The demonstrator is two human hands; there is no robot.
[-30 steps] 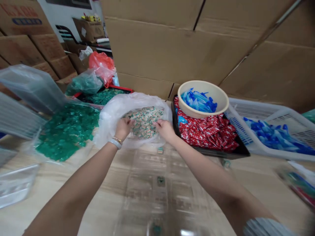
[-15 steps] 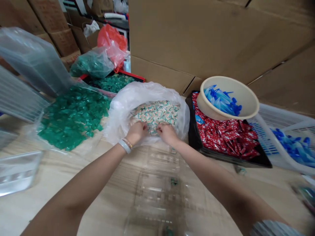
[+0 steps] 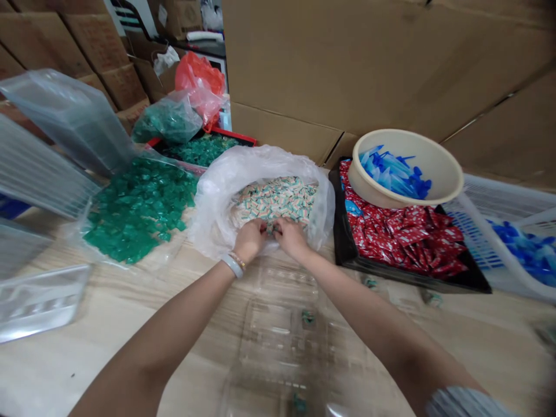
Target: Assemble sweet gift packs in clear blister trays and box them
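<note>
A white plastic bag, its mouth rolled wide, holds a heap of small flat pieces in pale green, white and peach. At the bag's near rim, my left hand has its fingers pinched together on some of the small pieces. Close beside it, my right hand pinches too, its fingertips nearly meeting the left ones. How many pieces are held is too blurred to tell. Below my hands lie clear plastic trays, with little green bundles in some compartments.
Green packets spread on plastic at left, near upright stacks of clear trays. On the right, a black tray of red packets carries a cream basin with blue pieces. A white basket stands farther right. Cardboard walls the back.
My hands have drawn closer together and a little toward me at the bag's rim, with small pieces now between the fingertips. The view has shifted slightly.
</note>
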